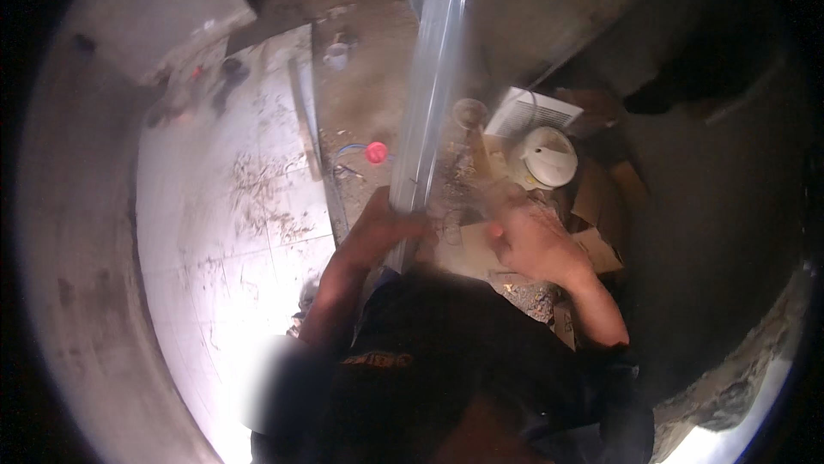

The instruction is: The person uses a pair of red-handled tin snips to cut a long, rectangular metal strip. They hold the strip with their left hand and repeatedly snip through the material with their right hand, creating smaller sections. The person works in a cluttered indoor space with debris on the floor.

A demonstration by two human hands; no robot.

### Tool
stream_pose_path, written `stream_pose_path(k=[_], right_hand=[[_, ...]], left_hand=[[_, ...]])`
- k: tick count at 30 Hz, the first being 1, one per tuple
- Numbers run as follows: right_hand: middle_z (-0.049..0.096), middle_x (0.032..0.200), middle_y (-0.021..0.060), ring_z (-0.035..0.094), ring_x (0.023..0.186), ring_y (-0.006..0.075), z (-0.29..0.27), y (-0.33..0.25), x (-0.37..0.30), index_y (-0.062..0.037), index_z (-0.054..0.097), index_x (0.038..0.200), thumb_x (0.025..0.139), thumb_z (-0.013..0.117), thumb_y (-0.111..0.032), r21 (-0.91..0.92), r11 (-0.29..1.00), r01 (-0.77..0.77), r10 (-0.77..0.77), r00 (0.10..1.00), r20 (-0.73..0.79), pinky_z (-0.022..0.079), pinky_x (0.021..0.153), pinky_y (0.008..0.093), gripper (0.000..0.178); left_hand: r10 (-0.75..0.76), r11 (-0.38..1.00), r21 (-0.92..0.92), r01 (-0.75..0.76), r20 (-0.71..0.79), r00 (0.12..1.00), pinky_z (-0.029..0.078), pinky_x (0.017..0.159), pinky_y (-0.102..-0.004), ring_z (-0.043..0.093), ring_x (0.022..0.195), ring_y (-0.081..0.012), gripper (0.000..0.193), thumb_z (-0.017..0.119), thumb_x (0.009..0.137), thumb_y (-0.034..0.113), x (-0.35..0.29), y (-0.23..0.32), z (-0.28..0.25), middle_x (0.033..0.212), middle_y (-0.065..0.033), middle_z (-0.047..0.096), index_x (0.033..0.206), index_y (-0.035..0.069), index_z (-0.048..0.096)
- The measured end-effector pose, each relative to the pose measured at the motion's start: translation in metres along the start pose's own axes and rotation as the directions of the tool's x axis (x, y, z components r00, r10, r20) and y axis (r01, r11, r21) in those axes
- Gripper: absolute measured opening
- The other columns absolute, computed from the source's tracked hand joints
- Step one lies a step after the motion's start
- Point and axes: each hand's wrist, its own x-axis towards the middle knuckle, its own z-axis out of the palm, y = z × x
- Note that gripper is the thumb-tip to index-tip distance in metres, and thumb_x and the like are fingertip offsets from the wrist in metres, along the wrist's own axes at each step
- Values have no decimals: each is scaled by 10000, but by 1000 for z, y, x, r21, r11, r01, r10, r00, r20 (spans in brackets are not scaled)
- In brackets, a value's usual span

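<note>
A long, shiny metal channel profile [429, 95] stands in front of me, its far end leaning slightly to the right. My left hand [386, 228] is closed around its lower part, and the near end runs down against my dark shirt. To the right of the profile is my right hand [536, 241], raised and apart from it. Motion smears those fingers, so whether they hold anything is unclear. A small reddish spot shows by the thumb.
Dirty white tiles [232, 198] cover the floor at left, with a long thin strip [305, 121] along their edge. A round red object [377, 152] lies beyond my left hand. At right are a white lidded bucket [549, 157], a white grille panel [536, 112] and cardboard [598, 249].
</note>
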Motion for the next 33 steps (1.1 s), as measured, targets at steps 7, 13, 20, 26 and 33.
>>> stream_pose_path(k=[7,13,20,26,33], right_hand=[[524,1280,308,578,1103,468,1,-49,84,68,459,1298,893,542,-139,-123,990,69,-32,961,274,454,962,516,462],[557,1205,261,570,1142,422,12,-72,142,36,521,1165,907,541,-149,-87,983,164,-122,922,367,444,973,513,318],[578,1131,242,596,1072,414,31,-70,191,16,547,1085,915,537,-164,-153,882,446,-360,846,393,463,923,508,248],[625,1017,265,619,995,436,25,-71,220,39,582,1040,907,526,-143,-18,832,554,-509,776,372,473,878,521,232],[625,1166,236,611,1102,393,34,-52,241,9,579,1223,893,543,-116,10,850,526,-490,785,378,472,960,460,355]], left_hand=[[38,999,3,-38,-193,981,533,669,-300,678,721,-166,249,765,756,71,-16,-4,-65,810,-92,704,975,-20,687],[4,985,-166,-41,-216,976,540,651,-300,682,692,-180,228,725,737,5,-24,-9,-94,789,-104,702,956,-40,678],[42,980,-170,-99,-309,950,550,554,-328,683,608,-214,217,683,754,-44,-29,2,-113,732,-144,684,962,-91,640],[37,956,-252,-147,-394,918,544,510,-324,678,567,-249,275,694,759,-29,-30,11,-110,727,-169,673,1014,-93,611],[34,999,-1,-41,-558,829,537,498,-296,672,546,-203,166,718,821,15,-24,27,-96,687,-147,672,922,-64,611]])
